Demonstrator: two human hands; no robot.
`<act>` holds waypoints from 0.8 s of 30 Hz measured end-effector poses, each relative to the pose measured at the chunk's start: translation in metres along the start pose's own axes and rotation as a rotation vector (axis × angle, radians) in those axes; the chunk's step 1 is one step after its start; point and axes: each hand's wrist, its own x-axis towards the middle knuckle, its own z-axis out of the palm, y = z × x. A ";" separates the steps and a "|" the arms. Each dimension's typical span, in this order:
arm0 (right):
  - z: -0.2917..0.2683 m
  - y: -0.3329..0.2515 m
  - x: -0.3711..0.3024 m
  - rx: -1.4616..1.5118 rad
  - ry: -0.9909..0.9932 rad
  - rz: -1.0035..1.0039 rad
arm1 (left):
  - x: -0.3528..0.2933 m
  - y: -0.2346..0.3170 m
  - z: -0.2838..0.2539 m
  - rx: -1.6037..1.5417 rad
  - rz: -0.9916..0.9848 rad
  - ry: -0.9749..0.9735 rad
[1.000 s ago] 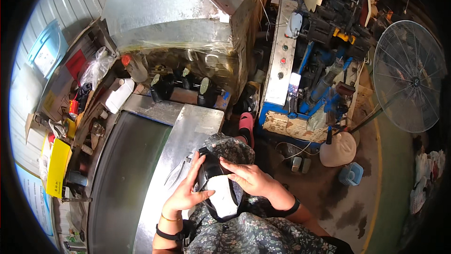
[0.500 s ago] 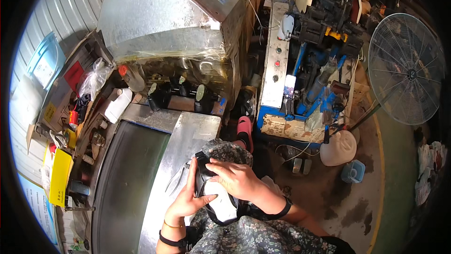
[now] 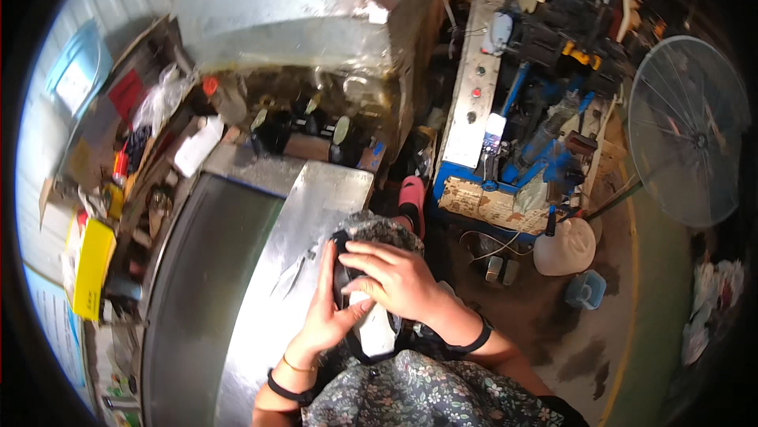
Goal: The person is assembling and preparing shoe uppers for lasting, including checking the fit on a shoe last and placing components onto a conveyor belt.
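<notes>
A black shoe upper with a white sole-shaped piece [image 3: 374,334] in it lies over my lap, its toe end pointing away from me. Along its left side my left hand [image 3: 322,318] presses with straight fingers, the thumb reaching across the white part. My right hand [image 3: 401,278] curls over the toe from the right, and its fingers cover much of the black material. Both hands grip the piece between them. Thin pale strips [image 3: 294,270] lie on the metal plate [image 3: 272,300] beside my left hand.
A dark conveyor belt [image 3: 207,269] runs at my left, below a metal hood [image 3: 284,16]. Several dark shoe-shaped pieces [image 3: 342,142] stand at its mouth. Cluttered shelving holds a yellow box [image 3: 94,269]. At right are a blue machine [image 3: 482,206], a fan [image 3: 687,131], a jug [image 3: 564,249] and a blue basket [image 3: 586,290].
The view has shifted slightly. My right thumb and fingers have moved a little over the toe; both hands keep their hold on the shoe upper.
</notes>
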 end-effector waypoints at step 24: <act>0.009 0.056 -0.103 0.979 0.141 0.940 | 0.045 -0.033 -0.009 -0.262 -0.071 0.031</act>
